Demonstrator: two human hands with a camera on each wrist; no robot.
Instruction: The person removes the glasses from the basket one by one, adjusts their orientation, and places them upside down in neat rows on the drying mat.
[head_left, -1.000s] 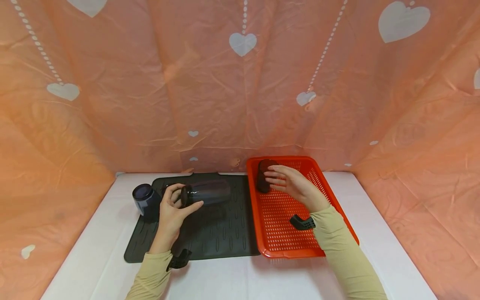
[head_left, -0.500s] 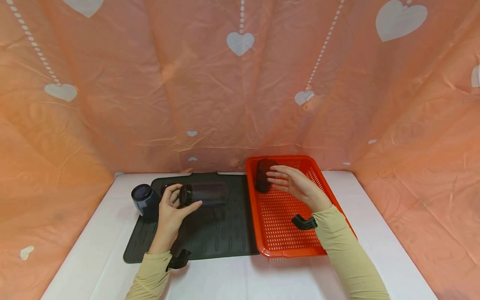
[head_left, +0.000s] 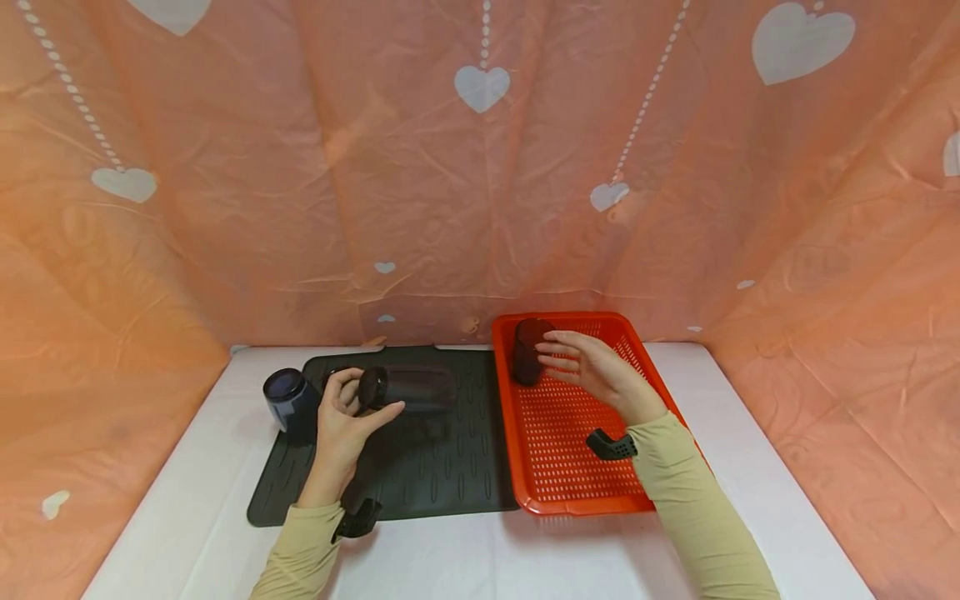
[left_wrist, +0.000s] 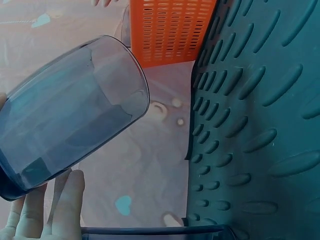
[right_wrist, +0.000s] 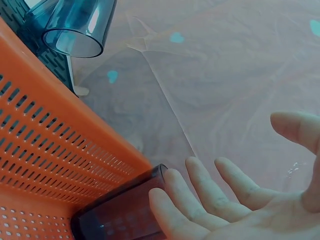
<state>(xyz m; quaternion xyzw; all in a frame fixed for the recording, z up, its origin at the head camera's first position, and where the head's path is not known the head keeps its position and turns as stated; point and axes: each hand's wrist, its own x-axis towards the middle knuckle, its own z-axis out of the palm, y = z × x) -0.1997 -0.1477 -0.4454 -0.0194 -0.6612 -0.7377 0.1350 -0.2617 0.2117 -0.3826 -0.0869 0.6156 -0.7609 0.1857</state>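
Note:
My left hand (head_left: 341,437) grips a clear, dark-tinted drinking glass (head_left: 420,389) by its base end. The glass lies sideways in the air above the dark ribbed drying mat (head_left: 442,483), its open rim pointing right. In the left wrist view, this tilted glass (left_wrist: 75,115) shows a bare see-through wall, with fingertips under its base. My right hand (head_left: 596,375) hovers above the orange-red basket (head_left: 585,507), its fingers extended and apart, holding nothing. Close to those fingertips, a second tinted glass (head_left: 527,354) stands in the basket's far left corner, partly covered by the hand.
Another tinted glass (head_left: 291,406) stands upside down or upright, I cannot tell which, at the mat's left edge. Part of one more dark glass (head_left: 330,377) shows behind the left hand. The basket sits against the mat's right side on a white table (head_left: 442,558); an orange curtain (head_left: 420,208) hangs behind.
The held glass has shifted very slightly left, staying sideways in my left hand. My right hand has drifted slightly right over the basket.

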